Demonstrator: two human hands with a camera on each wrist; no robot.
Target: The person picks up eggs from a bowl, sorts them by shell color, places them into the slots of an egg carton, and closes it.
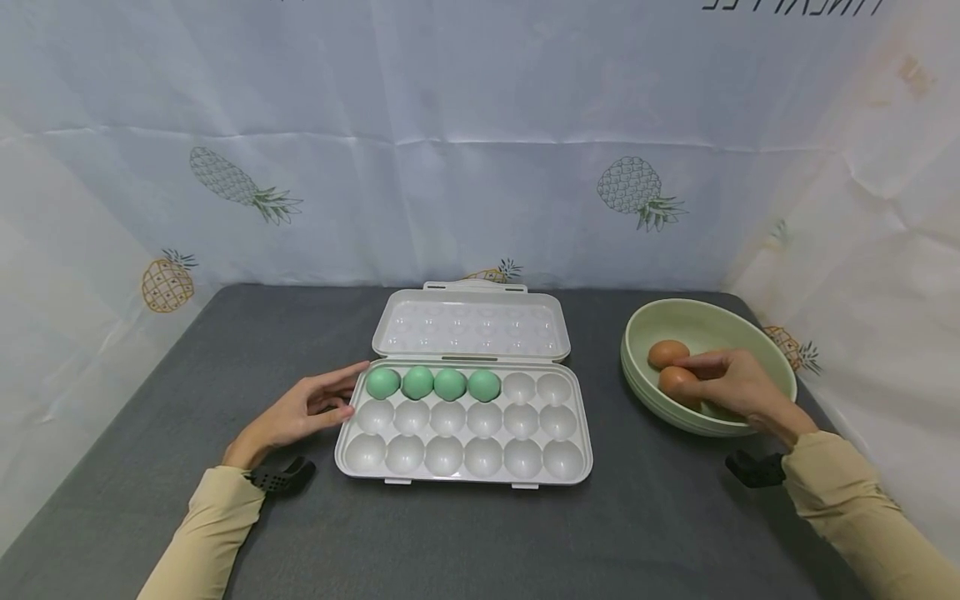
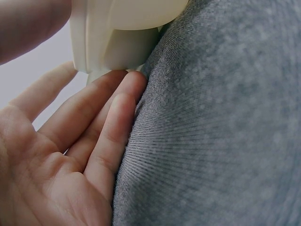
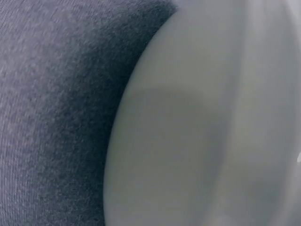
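Observation:
My right hand [image 1: 731, 387] reaches into a pale green bowl [image 1: 780, 367] and pinches a brown egg [image 1: 677, 382] between thumb and fingers. Another brown egg [image 1: 667, 353] lies just behind it in the bowl. On the left, my left hand [image 1: 303, 408] touches the left edge of an opened white egg box [image 1: 463, 468], its fingers fairly straight. Several green eggs [image 1: 450, 384] sit in the box's back row. In the left wrist view the fingertips [image 2: 136, 82] rest against the box's side, near the cloth. Only the bowl's outer wall [image 3: 188, 141] shows in the right wrist view.
The box's lid [image 1: 472, 325] lies folded back toward the wall side. Dark grey cloth [image 1: 465, 542] covers the table. A pale pineapple-print sheet [image 1: 480, 192] hangs behind and at both sides. The bowl stands near the table's right edge.

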